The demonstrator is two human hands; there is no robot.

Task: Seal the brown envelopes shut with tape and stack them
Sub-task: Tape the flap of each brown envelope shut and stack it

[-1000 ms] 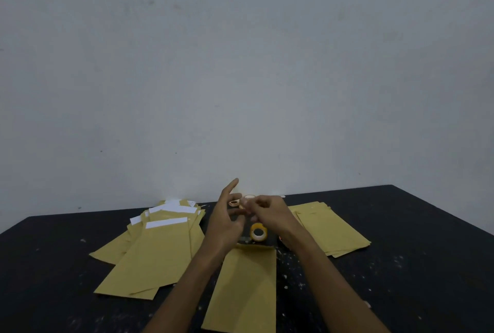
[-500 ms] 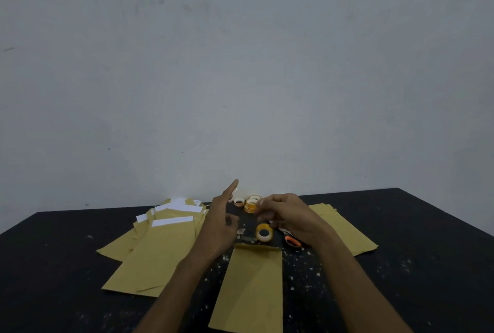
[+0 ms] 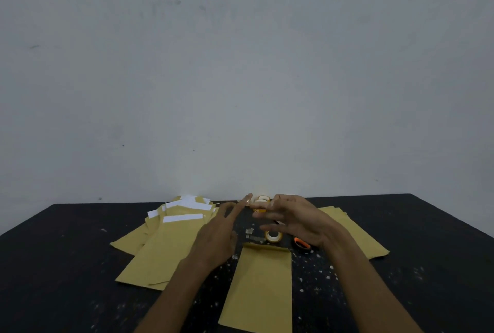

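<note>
A single brown envelope [image 3: 259,287] lies lengthwise in front of me, its far end folded over. Just beyond that end a yellow tape roll [image 3: 273,236] sits on the table. My left hand [image 3: 217,233] hovers left of the roll with its fingers straight and the index finger pointing away from me. My right hand [image 3: 296,219] hovers above the roll, fingers spread and pointing left, slightly blurred. Neither hand visibly holds anything; I cannot make out any strip of tape between them.
A loose pile of brown envelopes with white strips [image 3: 171,242] lies to the left, a neater stack of envelopes [image 3: 355,233] to the right. More tape rolls [image 3: 260,201] stand at the back by the wall. An orange-and-black cutter [image 3: 302,244] lies under my right wrist. The black table [image 3: 66,279] is speckled with white scraps.
One second ago my fingertips were pinched together above the tape rolls. They have since drawn apart, the right hand moving right and both hands spreading their fingers.
</note>
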